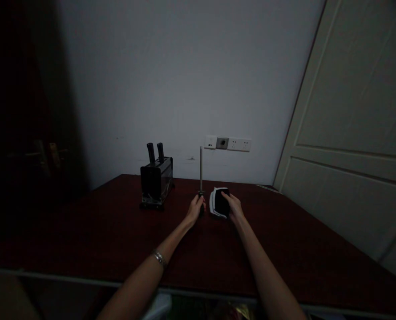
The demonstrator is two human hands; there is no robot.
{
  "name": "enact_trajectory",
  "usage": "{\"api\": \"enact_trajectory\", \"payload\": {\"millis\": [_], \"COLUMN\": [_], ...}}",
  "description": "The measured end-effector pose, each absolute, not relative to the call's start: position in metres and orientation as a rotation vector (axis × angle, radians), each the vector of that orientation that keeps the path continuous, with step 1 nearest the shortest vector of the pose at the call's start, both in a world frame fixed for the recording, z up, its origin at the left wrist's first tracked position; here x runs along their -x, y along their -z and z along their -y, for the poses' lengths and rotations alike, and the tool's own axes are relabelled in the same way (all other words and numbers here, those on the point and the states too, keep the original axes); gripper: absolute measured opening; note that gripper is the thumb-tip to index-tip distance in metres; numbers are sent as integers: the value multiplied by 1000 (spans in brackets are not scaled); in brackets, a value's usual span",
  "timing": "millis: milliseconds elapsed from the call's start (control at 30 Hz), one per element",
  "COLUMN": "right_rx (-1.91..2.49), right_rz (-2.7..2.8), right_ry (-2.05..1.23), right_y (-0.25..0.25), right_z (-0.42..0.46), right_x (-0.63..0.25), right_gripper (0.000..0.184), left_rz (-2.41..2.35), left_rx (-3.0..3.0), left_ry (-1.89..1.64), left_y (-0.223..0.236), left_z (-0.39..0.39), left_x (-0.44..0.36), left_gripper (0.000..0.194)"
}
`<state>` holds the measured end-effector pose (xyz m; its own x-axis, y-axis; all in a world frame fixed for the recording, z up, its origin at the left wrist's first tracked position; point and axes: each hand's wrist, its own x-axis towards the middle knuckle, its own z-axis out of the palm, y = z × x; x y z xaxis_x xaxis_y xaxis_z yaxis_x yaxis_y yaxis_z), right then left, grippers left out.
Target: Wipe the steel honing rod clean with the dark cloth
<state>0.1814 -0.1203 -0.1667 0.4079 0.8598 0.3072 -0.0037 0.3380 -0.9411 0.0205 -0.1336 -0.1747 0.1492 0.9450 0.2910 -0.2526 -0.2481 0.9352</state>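
Observation:
My left hand grips the dark handle of a honing steel, whose thin metal rod stands upright above the dark red table. Just to its right, my right hand holds a black and white object, perhaps a cloth or a small sharpener; the dim light hides what it is. A bracelet sits on my left wrist. Left of both hands stands a black knife block with two dark handles sticking out of its top.
A white wall rises behind the table, with a row of sockets just above the tabletop. A pale panelled door fills the right side. A dark door with a lever handle stands at the left. The room is dim.

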Motion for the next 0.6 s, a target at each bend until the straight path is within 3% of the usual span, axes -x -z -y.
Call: {"api": "enact_trajectory", "payload": {"millis": [600], "right_rx": [914], "right_rz": [1540], "right_ry": [-440], "right_y": [140], "right_z": [161], "right_x": [-147], "right_gripper": [32], "left_rz": [-678], "left_rx": [-1440], "left_ry": [-1234], "left_y": [181], "left_z": [139], "left_x": [-23], "left_gripper": [52]}}
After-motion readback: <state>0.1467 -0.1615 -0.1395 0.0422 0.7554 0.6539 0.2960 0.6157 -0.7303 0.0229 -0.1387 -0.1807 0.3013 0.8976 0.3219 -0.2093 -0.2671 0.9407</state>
